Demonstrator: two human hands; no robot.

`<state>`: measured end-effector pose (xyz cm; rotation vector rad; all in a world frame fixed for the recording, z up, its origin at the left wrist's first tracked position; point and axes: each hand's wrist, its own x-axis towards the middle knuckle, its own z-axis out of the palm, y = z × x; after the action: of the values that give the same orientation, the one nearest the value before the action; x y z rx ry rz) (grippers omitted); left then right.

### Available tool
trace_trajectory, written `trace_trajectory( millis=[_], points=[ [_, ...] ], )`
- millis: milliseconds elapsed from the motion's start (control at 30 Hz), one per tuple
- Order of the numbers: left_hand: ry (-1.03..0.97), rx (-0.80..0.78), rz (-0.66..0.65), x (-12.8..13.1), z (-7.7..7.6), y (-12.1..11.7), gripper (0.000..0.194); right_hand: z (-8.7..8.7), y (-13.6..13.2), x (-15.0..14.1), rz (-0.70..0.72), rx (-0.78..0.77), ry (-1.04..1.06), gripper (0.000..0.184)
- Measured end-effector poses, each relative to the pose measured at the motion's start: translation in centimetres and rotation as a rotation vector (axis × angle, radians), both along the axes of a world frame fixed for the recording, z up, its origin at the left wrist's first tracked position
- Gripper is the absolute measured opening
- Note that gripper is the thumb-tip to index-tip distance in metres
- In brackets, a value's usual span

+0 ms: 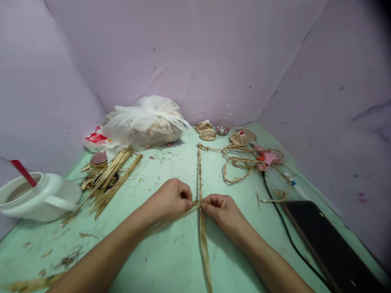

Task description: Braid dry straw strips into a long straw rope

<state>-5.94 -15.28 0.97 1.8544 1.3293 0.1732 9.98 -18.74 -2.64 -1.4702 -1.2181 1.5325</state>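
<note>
My left hand (172, 198) and my right hand (222, 210) are both closed, pinching dry straw strands (204, 240) where they meet at the near end of a braided straw rope (200, 171). The braid runs away from me across the green table (171, 256) and loops into a loose coil (241, 163) at the far right. Loose unbraided strands trail toward me and out to the left under my left wrist.
A bundle of dry straw strips (111, 177) lies at the left beside a white pot (36, 197) with a red handle. A white plastic bag (143, 121) sits at the back. Small woven coils (207, 131), a pink tool (267, 158), a black cable (284, 228) and a dark tablet (330, 246) lie at right.
</note>
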Motion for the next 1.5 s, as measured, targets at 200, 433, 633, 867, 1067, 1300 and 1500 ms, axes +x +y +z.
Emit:
trace_trajectory(
  millis=[200,433,633,867,1067,1300,1500],
  points=[
    [-0.05,-0.098,0.064,0.4,-1.4,0.0,0.014,-0.1,0.0,-0.1,-0.013,0.013,0.012,0.016],
    [-0.146,-0.17,0.085,0.7,-1.7,0.1,0.014,-0.1,0.1,-0.1,-0.025,0.019,0.061,0.013],
    [-0.157,-0.371,0.288,2.0,-0.8,-0.4,0.007,0.0,0.1,-0.2,-0.013,0.008,0.088,0.012],
    [-0.28,-0.444,0.404,2.8,-0.5,-0.9,0.011,-0.2,-0.1,-0.1,-0.067,-0.059,0.129,0.009],
    [-0.316,-0.285,0.394,2.8,-1.3,-0.9,0.017,1.1,-0.1,-0.1,-0.125,-0.158,0.177,0.005],
    [-0.459,-0.628,0.386,2.9,-0.8,-1.6,0.017,1.3,-0.4,-0.3,-0.126,-0.153,0.242,0.011],
    [-0.555,-0.69,0.388,3.1,-1.3,-1.6,0.012,0.8,-0.3,-0.2,-0.075,-0.151,0.305,0.012]
  ],
)
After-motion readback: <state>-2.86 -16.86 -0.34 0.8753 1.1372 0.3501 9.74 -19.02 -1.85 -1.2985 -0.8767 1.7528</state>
